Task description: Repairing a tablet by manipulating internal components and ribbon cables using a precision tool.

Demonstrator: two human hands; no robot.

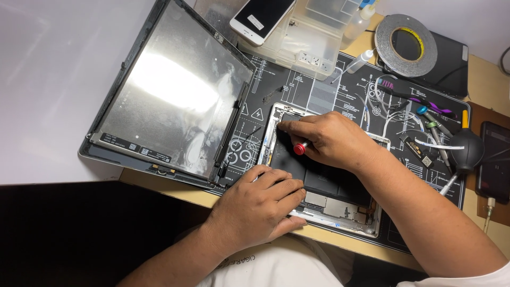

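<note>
An opened tablet body lies on a black repair mat, its black battery and metal shields showing. My right hand rests over the upper left part of the body and grips a small screwdriver with a red end cap; the index finger points at the top left corner. My left hand lies flat on the lower left edge of the body, fingers together, holding nothing. The detached screen panel leans face down to the left.
A white phone lies on a clear plastic parts box at the back. A roll of tape, small bottles, several screwdrivers, a black air blower and a dark phone sit on the right.
</note>
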